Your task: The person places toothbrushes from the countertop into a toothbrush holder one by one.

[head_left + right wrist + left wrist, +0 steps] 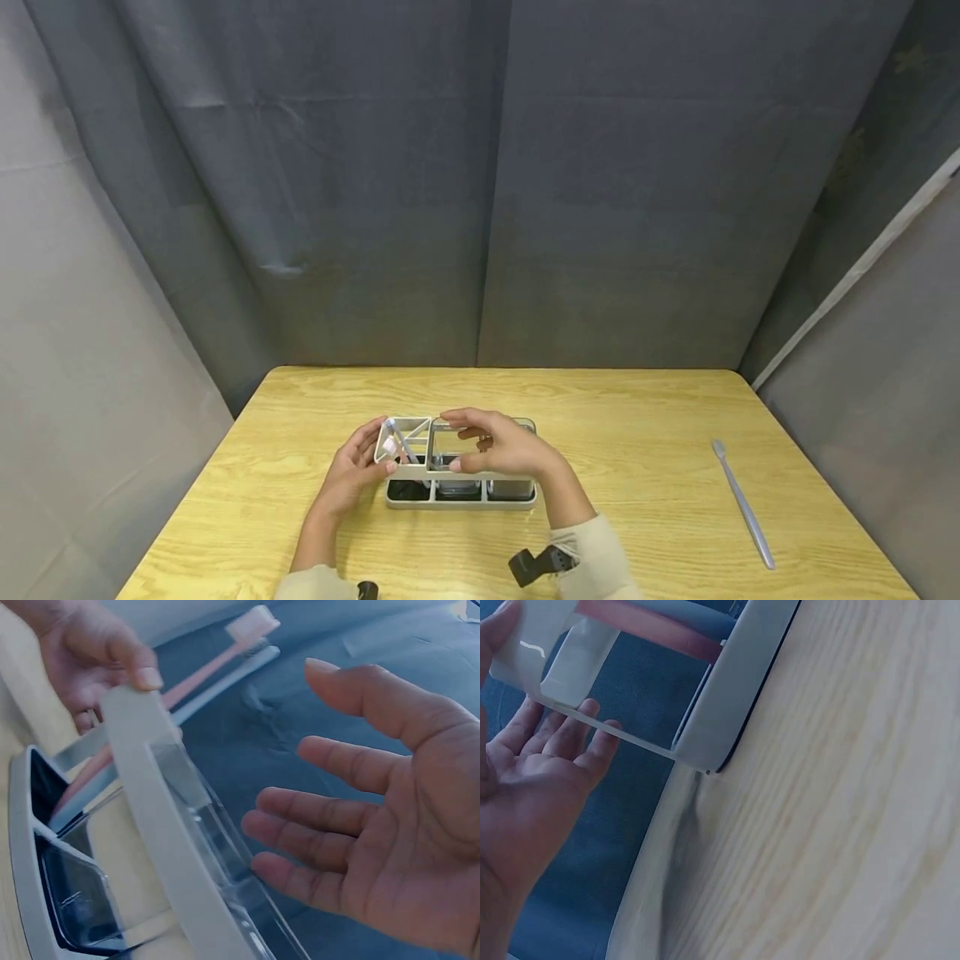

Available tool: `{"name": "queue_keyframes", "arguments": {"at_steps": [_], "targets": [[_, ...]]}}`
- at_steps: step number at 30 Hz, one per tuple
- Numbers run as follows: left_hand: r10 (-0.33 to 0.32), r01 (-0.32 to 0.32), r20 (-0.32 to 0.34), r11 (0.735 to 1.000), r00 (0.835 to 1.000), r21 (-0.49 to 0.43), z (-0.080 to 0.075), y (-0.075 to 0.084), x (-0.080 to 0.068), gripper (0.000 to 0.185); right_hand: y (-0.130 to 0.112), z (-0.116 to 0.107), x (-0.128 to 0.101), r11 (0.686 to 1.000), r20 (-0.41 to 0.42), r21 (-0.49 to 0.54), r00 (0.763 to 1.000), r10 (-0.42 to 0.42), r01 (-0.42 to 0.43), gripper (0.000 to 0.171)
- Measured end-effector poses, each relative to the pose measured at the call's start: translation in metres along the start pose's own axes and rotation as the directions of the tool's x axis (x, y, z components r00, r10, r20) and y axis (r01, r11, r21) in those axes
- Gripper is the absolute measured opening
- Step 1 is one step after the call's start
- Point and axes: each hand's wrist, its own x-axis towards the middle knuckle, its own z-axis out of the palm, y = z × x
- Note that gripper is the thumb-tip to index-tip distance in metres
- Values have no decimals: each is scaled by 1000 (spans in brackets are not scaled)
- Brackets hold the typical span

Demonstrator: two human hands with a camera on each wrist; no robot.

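Note:
A white toothbrush holder (461,505) with a black-lined, divided base and a raised upper frame stands on the table. My left hand (352,471) grips the left end of that frame, thumb at the front and fingers behind. A pink toothbrush (201,676) and a light blue toothbrush (229,685) lean in its left compartment, bristles up. Clear cups (206,825) sit in the other compartments. Over the middle cup is my right hand (502,442), its fingers spread and nothing between them in the right wrist view.
Far to the right on the wooden table (615,500) lies a grey-blue toothbrush (742,504), bristle end away from me. Dark grey curtains (480,208) hang behind the table's back edge, with lighter cloth (90,333) at the left side.

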Motion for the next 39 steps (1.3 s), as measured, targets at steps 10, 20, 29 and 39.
{"name": "queue_keyframes", "arguments": {"at_steps": [10, 20, 29, 39], "targets": [[13, -13, 20, 1000, 1000, 4, 3, 5, 2, 76, 6, -18, -24, 999, -9, 32, 1000, -5, 6, 57], [-1, 1, 20, 1000, 1000, 10, 5, 6, 4, 78, 15, -39, -51, 1000, -37, 17, 999, 1, -1, 55], [11, -12, 26, 1000, 1000, 16, 3, 4, 5, 80, 21, -58, -75, 1000, -88, 20, 996, -18, 20, 55], [3, -4, 26, 999, 1000, 43, 3, 9, 2, 79, 32, -72, -99, 999, -146, 39, 989, 5, 1, 57]]}}
